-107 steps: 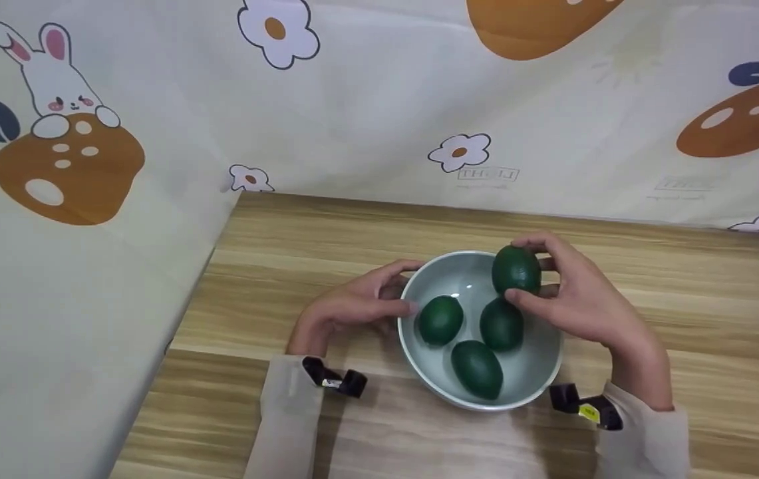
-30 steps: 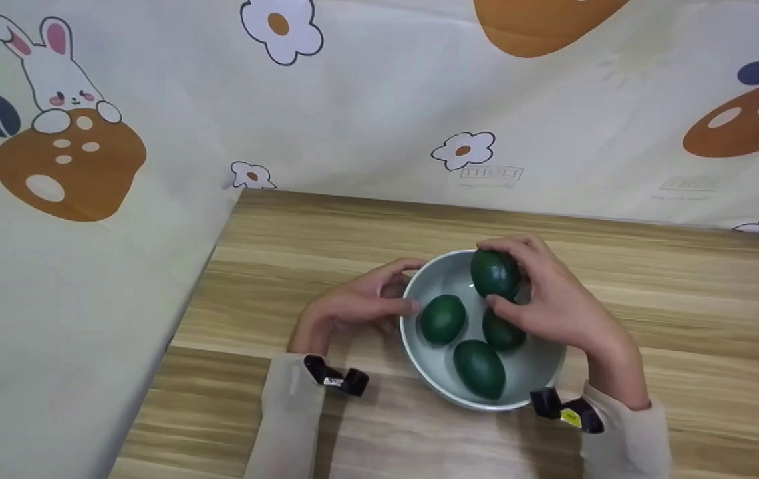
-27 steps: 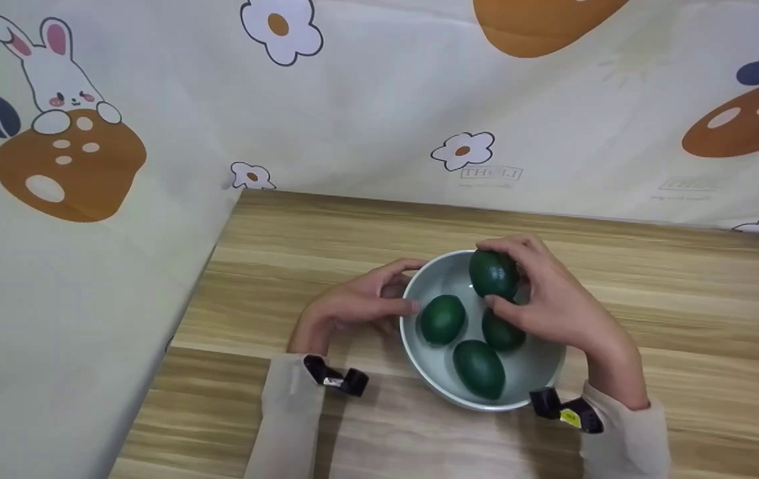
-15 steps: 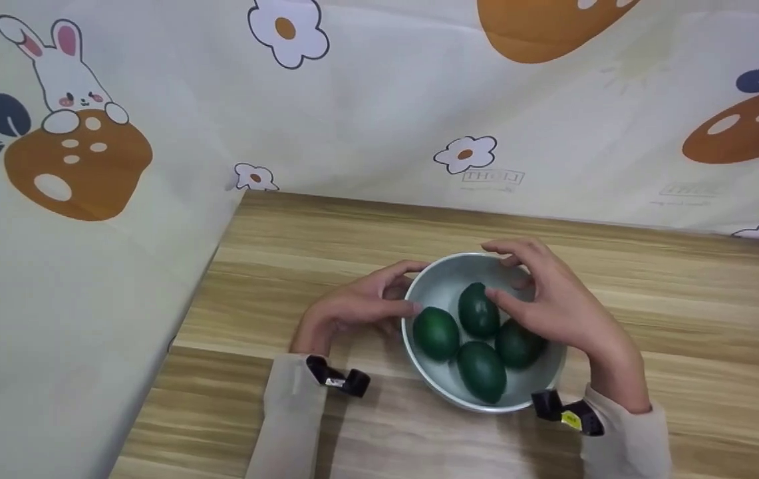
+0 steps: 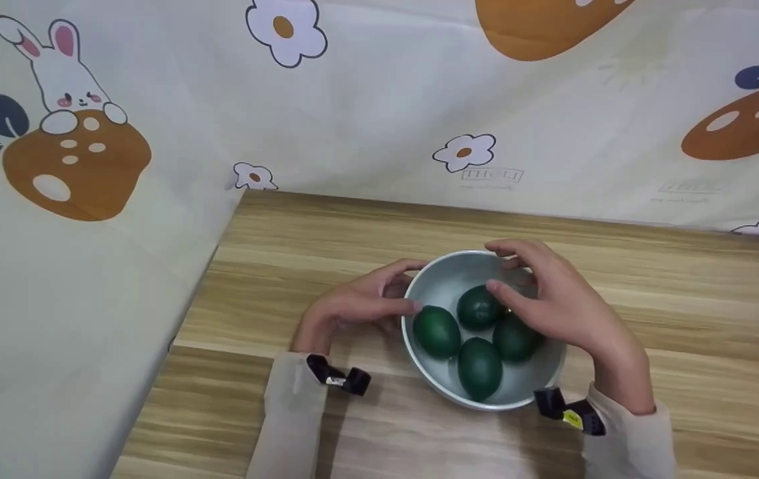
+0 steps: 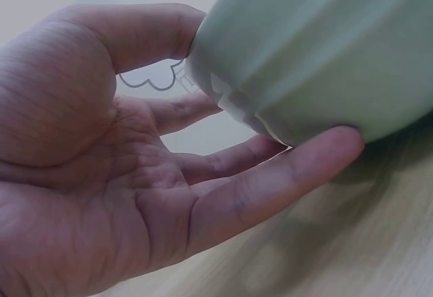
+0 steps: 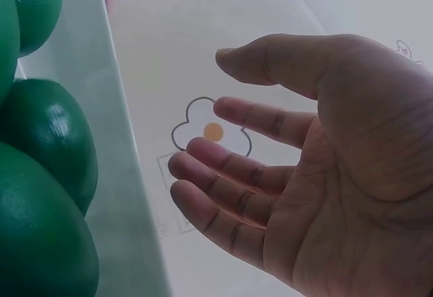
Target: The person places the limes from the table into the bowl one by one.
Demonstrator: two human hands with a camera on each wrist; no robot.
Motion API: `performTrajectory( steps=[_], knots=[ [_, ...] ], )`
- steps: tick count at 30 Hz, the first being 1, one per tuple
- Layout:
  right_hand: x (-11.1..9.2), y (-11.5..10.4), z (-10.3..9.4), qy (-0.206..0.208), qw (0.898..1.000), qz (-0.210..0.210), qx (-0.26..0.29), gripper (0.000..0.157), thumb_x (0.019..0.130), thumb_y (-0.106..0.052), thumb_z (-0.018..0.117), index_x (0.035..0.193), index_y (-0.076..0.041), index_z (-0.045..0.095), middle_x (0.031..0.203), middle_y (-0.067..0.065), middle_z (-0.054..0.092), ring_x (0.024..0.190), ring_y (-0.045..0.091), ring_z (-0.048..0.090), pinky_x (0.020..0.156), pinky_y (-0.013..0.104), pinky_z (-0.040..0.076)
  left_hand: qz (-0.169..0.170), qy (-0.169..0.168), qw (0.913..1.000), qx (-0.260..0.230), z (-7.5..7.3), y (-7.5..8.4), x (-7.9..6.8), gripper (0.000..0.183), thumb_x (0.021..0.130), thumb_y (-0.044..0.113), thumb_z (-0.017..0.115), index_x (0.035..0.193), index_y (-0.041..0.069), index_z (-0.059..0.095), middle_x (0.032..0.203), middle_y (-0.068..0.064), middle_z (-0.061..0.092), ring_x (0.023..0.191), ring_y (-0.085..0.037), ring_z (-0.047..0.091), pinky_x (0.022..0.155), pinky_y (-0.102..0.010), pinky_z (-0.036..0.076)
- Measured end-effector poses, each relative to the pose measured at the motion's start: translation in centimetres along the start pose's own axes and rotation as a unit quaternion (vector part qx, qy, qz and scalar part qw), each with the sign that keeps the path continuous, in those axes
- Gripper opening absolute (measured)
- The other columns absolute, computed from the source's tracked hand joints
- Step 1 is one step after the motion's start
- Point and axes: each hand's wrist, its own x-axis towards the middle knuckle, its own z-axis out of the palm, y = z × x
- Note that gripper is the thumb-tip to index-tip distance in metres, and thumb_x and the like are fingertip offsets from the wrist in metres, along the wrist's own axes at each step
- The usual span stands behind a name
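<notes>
A pale grey-green bowl (image 5: 446, 276) stands on the table, with several glossy dark green limes (image 5: 480, 369) lying inside it. My left hand (image 5: 366, 296) holds the bowl's left side, thumb at the rim; in the left wrist view its fingers (image 6: 284, 182) touch the bowl's lower outer wall (image 6: 325, 53). Over the bowl's right rim hovers my right hand (image 5: 565, 296), fingers loosely bent and holding nothing. Its thumb is close to the rear lime (image 5: 479, 308); the right wrist view shows the palm (image 7: 331, 168) turned up beside the bowl. The hand partly hides the right lime (image 5: 517, 338).
The wood-grain table (image 5: 299, 233) extends to both sides of the bowl. Behind and to the left hangs a pale printed cloth (image 5: 366, 106) with flowers and a rabbit. Black wrist cameras (image 5: 572, 412) are strapped to both sleeves.
My right hand has let go of the lime it held, which now lies in the bowl. The limes have shifted and turned. My left hand has stayed at the bowl.
</notes>
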Motion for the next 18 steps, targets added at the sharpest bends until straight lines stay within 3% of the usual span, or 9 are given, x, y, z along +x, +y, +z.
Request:
performTrajectory(
  steps=[12,15,18],
  knots=[
    [-0.2,-0.3,-0.1,-0.004,1.0,0.007,-0.006,0.048,0.101,-0.024,0.071,0.146,-0.012,0.06,0.143,0.013,0.064,0.127,0.034,0.062,0.106,0.059,0.053,-0.015,0.022,0.9986,0.046,0.3,1.0,-0.9,0.07,0.1,0.014,0.067,0.163,0.024,0.037,0.148,-0.021,0.056,0.121,-0.027,0.065,0.077,-0.038,0.063],
    [-0.2,-0.5,-0.2,-0.006,1.0,0.013,-0.009,0.048,0.102,-0.025,0.071,0.147,-0.012,0.06,0.143,0.013,0.064,0.128,0.034,0.062,0.107,0.06,0.052,-0.009,0.043,0.9966,0.07,0.4,1.9,-1.4,0.068,0.101,0.018,0.068,0.162,0.022,0.039,0.148,-0.019,0.058,0.131,-0.03,0.062,0.094,-0.042,0.061],
    [-0.3,-0.6,-0.4,-0.008,1.0,0.017,-0.012,0.049,0.102,-0.025,0.07,0.148,-0.012,0.059,0.143,0.013,0.063,0.13,0.035,0.061,0.108,0.062,0.052,-0.006,0.075,0.9915,0.106,0.7,3.0,-2.0,0.067,0.101,0.022,0.069,0.162,0.021,0.04,0.153,-0.018,0.055,0.143,-0.033,0.055,0.115,-0.048,0.052]
  ],
)
